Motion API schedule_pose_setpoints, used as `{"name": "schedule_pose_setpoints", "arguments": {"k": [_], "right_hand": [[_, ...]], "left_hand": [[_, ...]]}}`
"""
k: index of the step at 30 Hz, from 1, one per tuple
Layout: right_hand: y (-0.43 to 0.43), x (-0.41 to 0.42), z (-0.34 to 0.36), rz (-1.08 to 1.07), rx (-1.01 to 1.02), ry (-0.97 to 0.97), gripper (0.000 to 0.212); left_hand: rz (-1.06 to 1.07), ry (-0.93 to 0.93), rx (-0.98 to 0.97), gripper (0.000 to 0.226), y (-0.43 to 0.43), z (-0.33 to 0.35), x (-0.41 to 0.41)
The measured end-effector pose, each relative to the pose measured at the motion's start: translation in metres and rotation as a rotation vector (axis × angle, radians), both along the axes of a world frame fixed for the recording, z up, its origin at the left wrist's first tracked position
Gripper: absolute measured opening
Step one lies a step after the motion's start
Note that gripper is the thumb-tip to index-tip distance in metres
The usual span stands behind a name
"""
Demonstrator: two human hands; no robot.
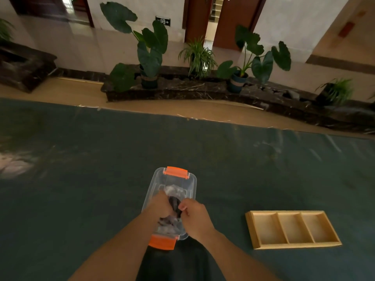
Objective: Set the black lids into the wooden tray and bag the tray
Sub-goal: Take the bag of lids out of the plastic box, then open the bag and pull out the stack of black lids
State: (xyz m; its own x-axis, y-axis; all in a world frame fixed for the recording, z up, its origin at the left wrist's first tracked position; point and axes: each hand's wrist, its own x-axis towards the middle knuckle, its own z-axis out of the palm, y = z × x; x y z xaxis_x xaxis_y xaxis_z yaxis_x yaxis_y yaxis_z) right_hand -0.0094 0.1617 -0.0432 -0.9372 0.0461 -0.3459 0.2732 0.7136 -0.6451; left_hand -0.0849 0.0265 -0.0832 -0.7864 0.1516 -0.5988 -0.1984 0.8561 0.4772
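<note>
Hands come first in the head view, the only view there is. Both are down in a clear plastic box [169, 191] with orange clips, which sits on the dark green worktop [81, 169] close to the person. The left hand [160, 205] is curled shut around a dark thing [175, 203], most likely one of the black lids. The right hand [193, 217] has its fingers pressed together in a pinch at the edge of that same dark thing. Crinkly clear plastic [175, 190] lies in the box too (maybe a bag, I cannot be sure). More dark bits show under the hands, but they are too blurry to count.

The wooden tray [292, 230] waits well apart on the right. All three of its slots look bare, so I think the task has only just begun.

What could go wrong? The crinkly plastic could cling to the lid and come up with it. The light box could tip or slide if both hands pull hard. A lid could slip out on the long trip to the tray.

Writing is scarce. A small dark sign [163, 21] on the far wall shows an arrow pointing right, but its marks are too small to read. I see no brand names.
</note>
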Motion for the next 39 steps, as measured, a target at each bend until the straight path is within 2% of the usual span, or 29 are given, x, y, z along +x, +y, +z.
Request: {"name": "schedule_pose_setpoints", "arguments": {"k": [2,3,7,10,12,14,17,19,21,23,25,28,30,32,35,37,39], "right_hand": [[0.002,0.002,-0.002,-0.017,-0.045,0.011,0.032],[0.003,0.003,-0.003,-0.028,-0.073,0.014,0.034],[0.007,0.004,0.001,-0.121,-0.218,0.022,0.030],[0.012,0.001,0.018,-0.259,-0.263,0.155,0.026],[0.021,0.000,0.039,-0.299,-0.452,0.170,0.044],[0.031,0.000,0.068,-0.188,-0.729,0.005,0.065],[0.044,0.009,0.110,0.002,-0.951,-0.218,0.062],[0.049,0.017,0.127,-0.021,-0.975,-0.211,0.058],[0.055,0.028,0.135,-0.108,-0.899,-0.065,0.054],[0.060,0.046,0.138,-0.151,-0.799,0.145,0.053],[0.069,0.068,0.135,-0.169,-0.681,0.356,0.065],[0.094,0.098,0.125,-0.064,-0.315,0.640,0.091],[0.118,0.110,0.114,0.087,-0.023,0.797,0.095],[0.142,0.119,0.105,0.203,0.165,0.903,0.093],[0.177,0.125,0.095,0.391,0.306,1.045,0.076],[0.197,0.125,0.093,0.504,0.319,1.075,0.072],[0.214,0.124,0.096,0.609,0.348,1.028,0.078]], "left_hand": [[0.080,-0.004,0.083,0.097,-0.002,0.001,0.004],[0.107,0.001,0.114,0.101,-0.003,0.002,0.007],[0.122,0.111,0.136,0.078,-0.003,0.011,0.019],[0.165,0.351,0.208,0.052,-0.004,0.042,0.031],[0.273,0.532,0.344,0.052,-0.012,0.068,0.043],[0.406,0.609,0.511,0.057,-0.021,0.095,0.058],[0.434,0.488,0.777,0.070,-0.022,0.128,0.083],[0.497,0.319,1.018,0.081,-0.015,0.138,0.093],[0.590,0.140,1.256,0.095,-0.006,0.146,0.103],[0.588,0.075,1.304,0.105,0.007,0.155,0.117],[0.554,0.054,1.314,0.099,0.023,0.161,0.131],[0.594,-0.087,1.333,0.076,0.046,0.174,0.147],[0.569,-0.229,1.285,0.079,0.059,0.179,0.152],[0.550,-0.384,1.280,0.080,0.073,0.182,0.155],[0.571,-0.716,1.443,0.089,0.090,0.185,0.159],[0.504,-0.732,1.443,0.079,0.102,0.187,0.163],[0.451,-0.688,1.399,0.066,0.114,0.179,0.168]]}}
